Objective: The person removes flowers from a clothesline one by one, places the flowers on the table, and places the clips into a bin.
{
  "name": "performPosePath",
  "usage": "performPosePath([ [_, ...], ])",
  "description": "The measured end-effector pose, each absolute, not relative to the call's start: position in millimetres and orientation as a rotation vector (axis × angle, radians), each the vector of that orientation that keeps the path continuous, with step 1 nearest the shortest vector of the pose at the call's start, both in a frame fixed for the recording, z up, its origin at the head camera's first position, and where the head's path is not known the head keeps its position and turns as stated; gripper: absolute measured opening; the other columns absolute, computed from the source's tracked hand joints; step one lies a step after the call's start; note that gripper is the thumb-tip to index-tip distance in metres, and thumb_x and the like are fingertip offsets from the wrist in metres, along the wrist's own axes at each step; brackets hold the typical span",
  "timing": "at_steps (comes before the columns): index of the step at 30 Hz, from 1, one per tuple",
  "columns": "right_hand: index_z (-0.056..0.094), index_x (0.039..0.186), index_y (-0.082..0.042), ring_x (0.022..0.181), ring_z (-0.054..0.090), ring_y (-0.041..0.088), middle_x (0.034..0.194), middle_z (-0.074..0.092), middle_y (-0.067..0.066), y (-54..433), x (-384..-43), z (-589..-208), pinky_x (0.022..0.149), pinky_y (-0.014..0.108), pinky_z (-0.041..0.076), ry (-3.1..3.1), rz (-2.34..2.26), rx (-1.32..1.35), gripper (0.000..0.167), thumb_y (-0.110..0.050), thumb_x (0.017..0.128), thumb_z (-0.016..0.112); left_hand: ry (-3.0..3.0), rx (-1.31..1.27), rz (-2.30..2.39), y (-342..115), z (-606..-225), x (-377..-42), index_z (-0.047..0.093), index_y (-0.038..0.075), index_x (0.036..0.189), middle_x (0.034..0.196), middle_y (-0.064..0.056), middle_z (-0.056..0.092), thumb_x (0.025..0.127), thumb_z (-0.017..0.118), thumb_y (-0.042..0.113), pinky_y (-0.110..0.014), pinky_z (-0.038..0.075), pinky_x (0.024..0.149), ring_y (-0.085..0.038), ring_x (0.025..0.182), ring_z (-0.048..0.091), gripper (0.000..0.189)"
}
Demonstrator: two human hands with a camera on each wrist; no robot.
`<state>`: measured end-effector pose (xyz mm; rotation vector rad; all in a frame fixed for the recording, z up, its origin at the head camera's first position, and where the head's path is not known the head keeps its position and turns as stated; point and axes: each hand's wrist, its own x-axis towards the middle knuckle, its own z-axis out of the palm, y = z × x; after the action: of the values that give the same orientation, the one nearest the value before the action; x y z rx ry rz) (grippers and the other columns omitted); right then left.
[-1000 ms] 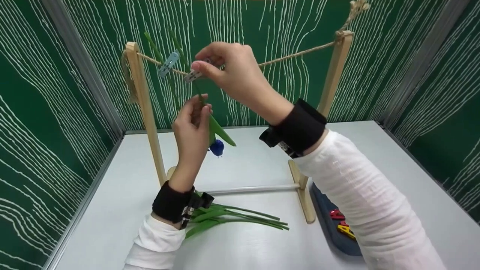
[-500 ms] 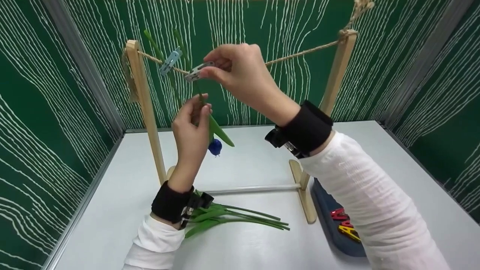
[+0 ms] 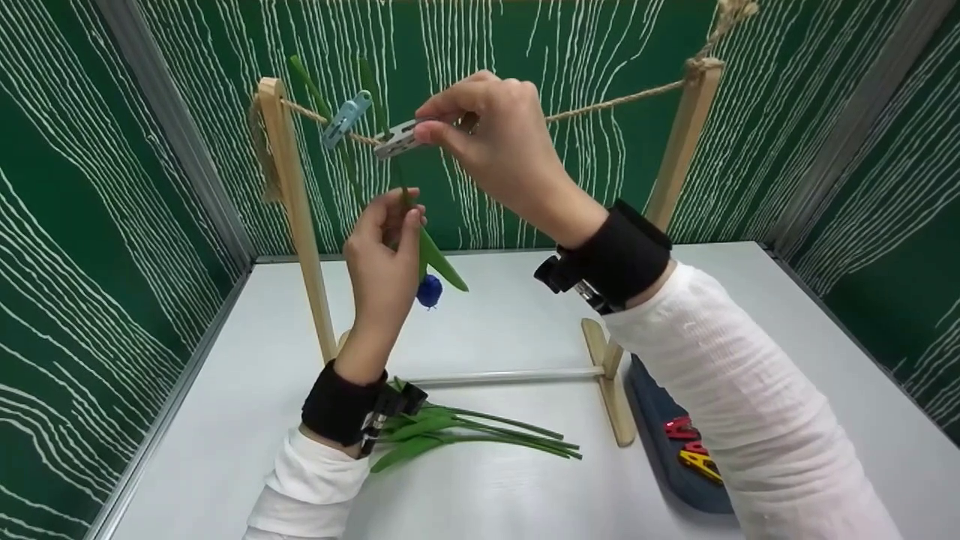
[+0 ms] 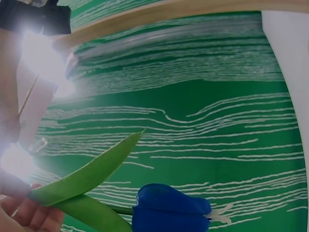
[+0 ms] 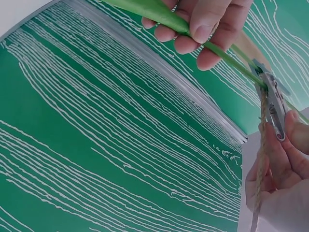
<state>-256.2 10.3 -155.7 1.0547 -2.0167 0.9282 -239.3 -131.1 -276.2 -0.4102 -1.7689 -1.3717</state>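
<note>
In the head view my left hand (image 3: 382, 255) pinches the stem of a blue tulip (image 3: 429, 291) that hangs head down. Its blue bloom (image 4: 169, 208) and green leaves fill the bottom of the left wrist view. My right hand (image 3: 502, 142) pinches the tail end of a grey clothespin (image 3: 397, 140), whose nose sits at the rope (image 3: 615, 100) where the stem crosses it. The right wrist view shows this clothespin (image 5: 275, 104) over stem and rope, between my two hands. Just left of it, a light blue clothespin (image 3: 346, 120) clips another green stem (image 3: 307, 84) to the rope.
Wooden posts (image 3: 300, 225) of a stand hold up the rope, joined below by a clear rod (image 3: 510, 375). Several green stems (image 3: 510, 427) lie on the white table in front. A dark blue tray (image 3: 667, 457) with red and yellow clothespins sits partly under my right sleeve.
My right fingers have slid back to the right along the grey clothespin, so more of it shows. The left hand stays at the stem, nearly still.
</note>
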Motion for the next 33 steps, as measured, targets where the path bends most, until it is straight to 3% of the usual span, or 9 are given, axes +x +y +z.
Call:
performPosePath([
  [7, 0.073, 0.095, -0.001, 0.069, 0.059, 0.011, 0.092, 0.071, 0.007, 19, -257, -147, 0.062, 0.015, 0.045, -1.980, 1.135, 0.987, 0.021, -0.020, 0.086, 0.068, -1.775, -0.426, -1.361, -127, -276, -238, 0.063, -0.001, 0.110, 0.098, -0.007, 0.067, 0.093, 0.059, 0.005, -0.026, 0.053, 0.078, -0.013, 0.087, 0.066, 0.019],
  [11, 0.073, 0.095, -0.001, 0.068, 0.057, 0.010, 0.089, 0.071, 0.007, 33, -260, -141, 0.060, 0.016, 0.041, -1.878, 1.185, 0.993, 0.021, -0.019, 0.087, 0.067, -1.810, -0.446, -1.330, -125, -278, -235, 0.063, -0.001, 0.110, 0.098, -0.008, 0.067, 0.093, 0.059, 0.003, -0.025, 0.053, 0.077, -0.017, 0.086, 0.066, 0.018],
  [16, 0.073, 0.095, -0.002, 0.068, 0.056, 0.009, 0.085, 0.071, 0.004, 63, -267, -136, 0.063, 0.017, 0.043, -1.789, 1.118, 1.005, 0.022, -0.021, 0.085, 0.069, -1.889, -0.509, -1.269, -118, -280, -224, 0.063, -0.002, 0.112, 0.103, -0.008, 0.066, 0.092, 0.058, 0.002, -0.023, 0.052, 0.076, -0.014, 0.089, 0.064, 0.021],
  [23, 0.074, 0.092, -0.003, 0.066, 0.056, 0.015, 0.084, 0.071, 0.007, 116, -257, -135, 0.058, 0.017, 0.042, -1.807, 1.276, 0.883, 0.022, -0.022, 0.081, 0.076, -1.966, -0.668, -1.141, -108, -288, -203, 0.067, -0.003, 0.107, 0.090, -0.007, 0.065, 0.090, 0.060, -0.002, -0.023, 0.051, 0.068, -0.013, 0.078, 0.060, 0.018],
  [26, 0.073, 0.093, 0.000, 0.066, 0.058, 0.017, 0.084, 0.070, 0.012, 139, -241, -142, 0.060, 0.019, 0.047, -1.846, 1.322, 0.833, 0.022, -0.018, 0.081, 0.076, -2.003, -0.752, -1.125, -105, -296, -195, 0.067, -0.002, 0.106, 0.091, -0.007, 0.064, 0.090, 0.059, -0.003, -0.021, 0.051, 0.069, -0.013, 0.080, 0.060, 0.018],
  [33, 0.070, 0.102, 0.001, 0.062, 0.050, 0.014, 0.090, 0.070, 0.006, 196, -216, -190, 0.049, 0.015, 0.035, -2.060, 1.245, 0.720, 0.022, -0.008, 0.082, 0.074, -2.181, -0.864, -0.949, -106, -325, -183, 0.068, 0.003, 0.105, 0.089, -0.005, 0.061, 0.091, 0.058, -0.002, -0.021, 0.051, 0.071, -0.014, 0.082, 0.058, 0.018],
])
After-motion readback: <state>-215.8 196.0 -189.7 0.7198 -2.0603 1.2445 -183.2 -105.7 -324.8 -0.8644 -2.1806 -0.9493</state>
